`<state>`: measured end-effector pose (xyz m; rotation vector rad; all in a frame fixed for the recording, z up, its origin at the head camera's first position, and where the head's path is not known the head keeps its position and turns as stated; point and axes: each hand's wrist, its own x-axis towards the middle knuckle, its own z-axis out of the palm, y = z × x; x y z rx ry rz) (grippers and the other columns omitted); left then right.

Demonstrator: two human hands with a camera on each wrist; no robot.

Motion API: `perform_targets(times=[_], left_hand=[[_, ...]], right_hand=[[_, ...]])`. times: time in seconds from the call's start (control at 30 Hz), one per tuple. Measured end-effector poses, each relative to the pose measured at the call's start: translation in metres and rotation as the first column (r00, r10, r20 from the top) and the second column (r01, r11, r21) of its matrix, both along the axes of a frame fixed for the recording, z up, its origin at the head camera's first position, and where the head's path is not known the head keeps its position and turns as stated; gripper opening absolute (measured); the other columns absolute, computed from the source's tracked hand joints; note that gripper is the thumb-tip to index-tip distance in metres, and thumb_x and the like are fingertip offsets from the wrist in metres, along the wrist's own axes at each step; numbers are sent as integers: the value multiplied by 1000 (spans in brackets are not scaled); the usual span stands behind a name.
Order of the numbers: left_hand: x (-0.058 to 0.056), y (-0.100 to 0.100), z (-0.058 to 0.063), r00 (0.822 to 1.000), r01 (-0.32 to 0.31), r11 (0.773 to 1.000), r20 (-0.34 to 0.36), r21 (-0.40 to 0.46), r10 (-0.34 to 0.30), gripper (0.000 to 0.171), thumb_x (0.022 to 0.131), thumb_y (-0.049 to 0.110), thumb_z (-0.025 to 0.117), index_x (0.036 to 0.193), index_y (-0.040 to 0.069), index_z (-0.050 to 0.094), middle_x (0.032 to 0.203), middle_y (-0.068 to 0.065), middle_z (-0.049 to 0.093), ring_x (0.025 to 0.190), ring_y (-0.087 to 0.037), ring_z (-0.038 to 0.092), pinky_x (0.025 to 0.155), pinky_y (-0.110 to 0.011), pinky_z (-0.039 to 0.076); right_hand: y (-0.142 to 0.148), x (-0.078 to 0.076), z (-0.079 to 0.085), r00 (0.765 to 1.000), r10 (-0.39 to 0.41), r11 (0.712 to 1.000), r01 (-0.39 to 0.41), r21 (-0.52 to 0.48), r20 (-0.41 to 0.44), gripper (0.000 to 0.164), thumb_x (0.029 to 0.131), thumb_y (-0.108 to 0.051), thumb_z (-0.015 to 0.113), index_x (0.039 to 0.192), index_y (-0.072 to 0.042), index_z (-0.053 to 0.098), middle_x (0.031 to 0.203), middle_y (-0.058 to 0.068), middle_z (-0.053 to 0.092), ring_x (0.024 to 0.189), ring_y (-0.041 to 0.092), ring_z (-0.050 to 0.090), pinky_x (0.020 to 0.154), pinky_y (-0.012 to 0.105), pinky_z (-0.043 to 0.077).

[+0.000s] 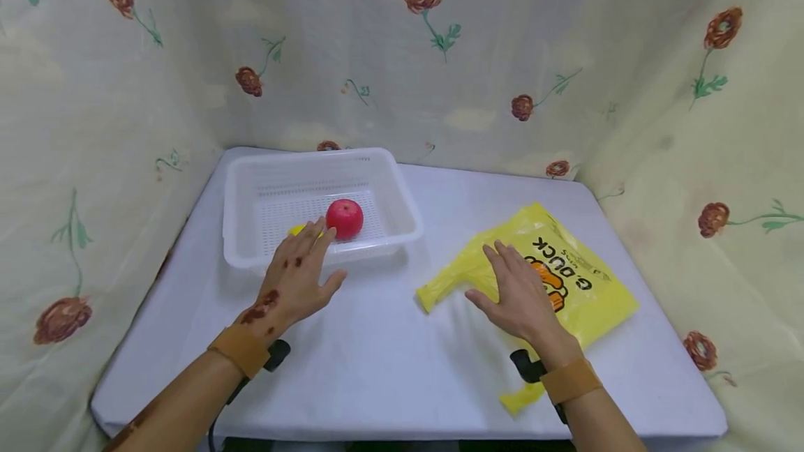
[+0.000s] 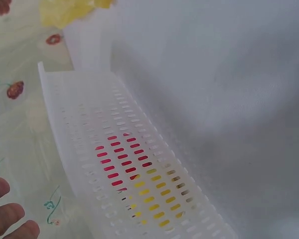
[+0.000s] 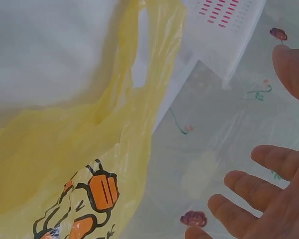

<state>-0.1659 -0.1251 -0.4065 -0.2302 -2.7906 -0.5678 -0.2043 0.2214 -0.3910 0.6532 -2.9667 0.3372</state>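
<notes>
A white perforated plastic basket stands at the back left of the table. Inside it lie a red apple and a yellow thing, mostly hidden behind my left hand. That hand hovers at the basket's near side with its fingers stretched out, holding nothing. On the right a yellow plastic bag printed with a cartoon duck lies flat. My right hand is spread over the bag's left part, holding nothing. In the left wrist view, red and yellow show through the slots of the basket.
A white cloth covers the table. Flower-patterned curtains hang behind it and on both sides. One bag handle points left toward the basket, another toward the table's front edge. Each wrist wears a tan strap with a small black camera.
</notes>
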Motion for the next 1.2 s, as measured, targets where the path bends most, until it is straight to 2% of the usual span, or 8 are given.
perform_targets(times=[0.2, 0.53, 0.93, 1.1, 1.2], left_hand=[[-4, 0, -1, 1000, -1, 1000, -2, -20, 1, 77, 82, 40, 68, 146, 9, 38, 154, -12, 29, 141, -32, 27, 113, -51, 22], [-12, 5, 4, 999, 28, 1000, 25, 7, -29, 75, 84, 38, 68, 145, 6, 39, 153, -14, 31, 140, -32, 29, 112, -50, 24], [-36, 11, 24, 996, 61, 998, 70, 9, -62, 70, 85, 37, 66, 143, 7, 40, 151, -15, 34, 139, -33, 32, 111, -51, 27], [-42, 7, 33, 997, 69, 997, 41, 17, -70, 68, 84, 35, 68, 140, 7, 43, 149, -16, 37, 137, -34, 34, 109, -52, 29], [-44, 1, 36, 997, 57, 998, 50, 17, -57, 66, 84, 34, 68, 139, 7, 43, 149, -16, 37, 137, -33, 34, 109, -53, 30]], right_hand=[[0, 0, -3, 1000, -2, 1000, 2, -16, -3, 79, 86, -40, 67, 146, -1, 32, 151, 23, 27, 140, 42, 21, 111, 57, 20], [4, 1, -4, 1000, -7, 1000, 7, -22, 17, 78, 86, -42, 66, 145, -1, 34, 149, 24, 30, 138, 42, 24, 108, 60, 22], [12, 8, -3, 1000, -7, 1000, 7, -29, 11, 75, 86, -40, 67, 143, -1, 37, 145, 24, 36, 136, 43, 28, 108, 60, 22], [16, 10, -1, 1000, -15, 1000, 15, -26, -20, 74, 85, -40, 69, 140, 0, 41, 141, 25, 40, 132, 44, 33, 106, 59, 27], [19, 10, -4, 998, -22, 1000, 21, -23, -53, 72, 84, -39, 70, 137, 2, 44, 137, 26, 45, 127, 44, 40, 102, 59, 33]])
